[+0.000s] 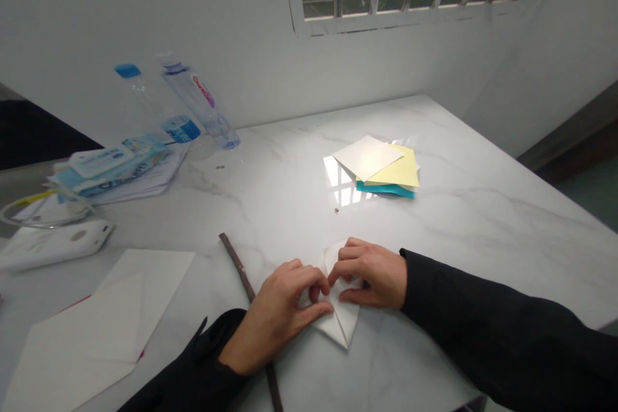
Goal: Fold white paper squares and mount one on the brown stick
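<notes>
While a blue-capped bottle (138, 93) and a pink-labelled bottle (197, 100) are standing at the far left of the marble table (483, 219), you can't tell whether they hold any water. A wipes packet (116, 164) is lying on papers (145, 183) just beside them. Your left hand (277, 315) and right hand (371, 273) are closing over a folded paper (345, 328), with your fingertips (332, 277) meeting above its middle, curled and pressing on it rather than spread. Its point is sticking out below your fingers, towards you. A twig (236, 264) is passing under your left wrist, and a colored paper stack (374, 167) is lying well ahead.
</notes>
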A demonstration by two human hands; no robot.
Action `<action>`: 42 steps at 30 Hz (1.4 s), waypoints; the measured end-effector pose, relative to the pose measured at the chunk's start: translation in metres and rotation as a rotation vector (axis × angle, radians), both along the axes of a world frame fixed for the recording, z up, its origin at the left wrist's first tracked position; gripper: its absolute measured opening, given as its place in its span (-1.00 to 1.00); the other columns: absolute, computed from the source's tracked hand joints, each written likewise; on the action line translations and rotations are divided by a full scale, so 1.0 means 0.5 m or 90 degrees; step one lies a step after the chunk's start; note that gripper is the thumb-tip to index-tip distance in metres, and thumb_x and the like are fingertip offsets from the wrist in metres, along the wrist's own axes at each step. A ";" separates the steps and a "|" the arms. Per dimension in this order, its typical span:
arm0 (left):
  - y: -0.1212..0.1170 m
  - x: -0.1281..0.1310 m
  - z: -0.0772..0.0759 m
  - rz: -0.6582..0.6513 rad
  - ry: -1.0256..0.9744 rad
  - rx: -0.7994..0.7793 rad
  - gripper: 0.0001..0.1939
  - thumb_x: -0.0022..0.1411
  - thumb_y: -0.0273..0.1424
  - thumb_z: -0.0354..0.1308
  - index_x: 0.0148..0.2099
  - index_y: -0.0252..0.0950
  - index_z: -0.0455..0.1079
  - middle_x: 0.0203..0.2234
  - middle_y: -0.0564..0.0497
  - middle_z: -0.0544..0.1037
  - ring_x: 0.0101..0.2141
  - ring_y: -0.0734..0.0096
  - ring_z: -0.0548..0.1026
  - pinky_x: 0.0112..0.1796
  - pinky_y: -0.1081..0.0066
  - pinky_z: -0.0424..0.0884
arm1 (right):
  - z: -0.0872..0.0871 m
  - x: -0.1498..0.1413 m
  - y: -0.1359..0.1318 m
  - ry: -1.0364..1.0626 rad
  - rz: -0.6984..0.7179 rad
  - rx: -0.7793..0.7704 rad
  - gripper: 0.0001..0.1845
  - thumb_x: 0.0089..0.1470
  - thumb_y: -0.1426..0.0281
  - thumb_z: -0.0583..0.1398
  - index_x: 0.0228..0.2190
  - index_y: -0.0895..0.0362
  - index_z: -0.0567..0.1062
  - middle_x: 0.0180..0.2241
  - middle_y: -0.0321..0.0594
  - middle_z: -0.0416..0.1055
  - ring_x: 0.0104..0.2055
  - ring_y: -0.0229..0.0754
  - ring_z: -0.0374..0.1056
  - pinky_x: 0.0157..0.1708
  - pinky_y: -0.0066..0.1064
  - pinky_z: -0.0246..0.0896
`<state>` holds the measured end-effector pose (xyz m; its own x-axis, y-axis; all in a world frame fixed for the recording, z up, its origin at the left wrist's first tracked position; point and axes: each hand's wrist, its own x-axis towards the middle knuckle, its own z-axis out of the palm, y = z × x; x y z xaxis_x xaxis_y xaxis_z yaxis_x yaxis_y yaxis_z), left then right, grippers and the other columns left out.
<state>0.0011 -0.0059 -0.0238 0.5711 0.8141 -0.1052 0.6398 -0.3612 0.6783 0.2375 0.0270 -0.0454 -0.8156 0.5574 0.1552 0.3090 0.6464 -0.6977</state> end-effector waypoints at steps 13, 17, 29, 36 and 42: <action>-0.007 -0.001 -0.013 -0.003 -0.008 0.044 -0.74 0.14 -0.40 0.45 -0.27 -0.22 0.39 -0.32 0.11 0.50 -0.25 0.32 0.42 -0.21 0.35 0.27 | -0.010 -0.001 -0.001 0.031 -0.010 -0.001 -0.77 0.09 0.41 0.35 -0.16 0.11 0.59 -0.31 -0.23 0.47 -0.23 -0.14 0.29 -0.11 -0.29 0.24; -0.011 -0.004 -0.017 -0.035 0.001 0.072 -0.86 0.21 -0.37 0.39 -0.31 -0.20 0.47 -0.32 0.10 0.52 -0.23 0.31 0.42 -0.17 0.33 0.29 | -0.009 -0.002 0.000 0.025 -0.008 -0.004 -0.79 0.12 0.38 0.35 -0.16 0.11 0.59 -0.34 -0.23 0.45 -0.23 -0.14 0.28 -0.11 -0.31 0.23; -0.020 -0.044 0.033 -0.229 0.095 0.124 -0.67 0.31 -0.35 0.30 0.10 -0.04 0.45 0.11 -0.01 0.44 0.08 0.16 0.35 0.03 0.23 0.43 | -0.010 -0.002 0.002 0.027 -0.006 0.002 -0.77 0.11 0.39 0.36 -0.15 0.12 0.59 -0.35 -0.24 0.45 -0.25 -0.16 0.27 -0.11 -0.31 0.20; -0.032 -0.052 0.014 -0.230 0.095 0.210 -0.68 0.39 -0.50 0.16 0.12 -0.10 0.42 0.12 -0.03 0.45 0.09 0.15 0.33 0.01 0.22 0.47 | -0.006 -0.002 0.001 0.019 -0.005 -0.006 -0.78 0.12 0.39 0.35 -0.16 0.13 0.59 -0.33 -0.22 0.47 -0.23 -0.14 0.28 -0.12 -0.30 0.22; -0.032 -0.049 0.007 -0.218 0.062 0.247 -0.72 0.41 -0.48 0.14 0.11 -0.11 0.43 0.05 -0.03 0.49 0.06 0.16 0.35 -0.02 0.24 0.48 | -0.002 0.000 0.000 0.010 -0.008 -0.008 -0.78 0.13 0.39 0.35 -0.15 0.11 0.59 -0.33 -0.23 0.46 -0.22 -0.13 0.28 -0.13 -0.31 0.23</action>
<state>-0.0233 -0.0219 -0.0202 0.8141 0.5718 0.1015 0.4941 -0.7738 0.3964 0.2376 0.0268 -0.0465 -0.8057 0.5700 0.1610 0.3062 0.6335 -0.7106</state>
